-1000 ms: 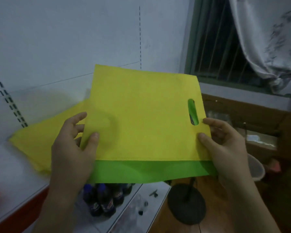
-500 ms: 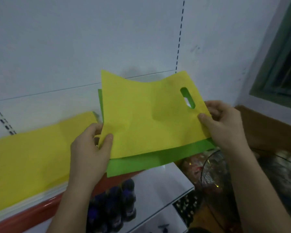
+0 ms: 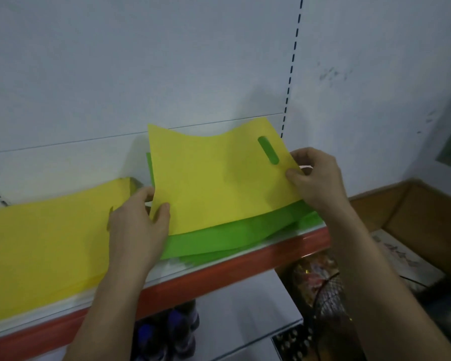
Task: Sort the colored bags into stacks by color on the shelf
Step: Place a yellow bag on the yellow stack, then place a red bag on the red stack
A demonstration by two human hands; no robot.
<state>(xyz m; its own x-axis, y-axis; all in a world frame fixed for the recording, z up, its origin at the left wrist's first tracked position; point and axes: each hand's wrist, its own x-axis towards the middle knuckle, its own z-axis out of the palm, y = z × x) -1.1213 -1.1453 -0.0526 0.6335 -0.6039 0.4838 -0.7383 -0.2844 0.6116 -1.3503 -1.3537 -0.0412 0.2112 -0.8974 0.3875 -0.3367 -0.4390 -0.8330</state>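
left grip (image 3: pixel 138 225) pinches yellow bag (image 3: pixel 219 183) at its near-left corner, right grip (image 3: pixel 315 178) by the handle slot (image 3: pixel 268 149); bag's held just over green bags (image 3: pixel 219 241) on the shelf (image 3: pixel 245 260). step: splitting yellow from green. next, prob: carry it left onto yellow stack (image 3: pixel 44 235) w/o dragging green.

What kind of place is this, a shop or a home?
Probably a small shop: a red-edged display shelf, a slotted upright on the back panel, bottles on the shelf below.
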